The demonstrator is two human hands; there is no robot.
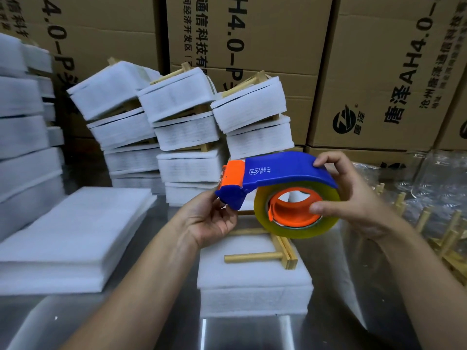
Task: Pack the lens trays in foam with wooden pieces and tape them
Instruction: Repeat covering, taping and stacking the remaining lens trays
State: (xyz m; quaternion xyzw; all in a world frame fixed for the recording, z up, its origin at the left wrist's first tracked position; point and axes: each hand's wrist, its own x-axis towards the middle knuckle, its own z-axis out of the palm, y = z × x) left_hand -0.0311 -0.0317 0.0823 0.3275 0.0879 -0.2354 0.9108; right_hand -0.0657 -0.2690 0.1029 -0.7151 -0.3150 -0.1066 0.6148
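A blue and orange tape dispenser (pixel 280 170) with a roll of clear yellowish tape (pixel 298 228) is held up in the middle of the head view. My right hand (pixel 353 200) grips its blue handle, thumb in the orange core. My left hand (pixel 214 218) pinches the dispenser's front end by the cutter. Below them a foam-wrapped bundle (pixel 252 279) lies on the steel table, with a wooden piece (pixel 262 256) on top of it.
Stacks of wrapped foam bundles (pixel 182 127) stand behind. Flat foam sheets (pixel 73 236) lie at the left, taller foam piles (pixel 22 137) beyond them. Wooden pieces (pixel 444 238) and clear plastic (pixel 444 173) lie at the right. Cardboard boxes (pixel 379 72) wall the back.
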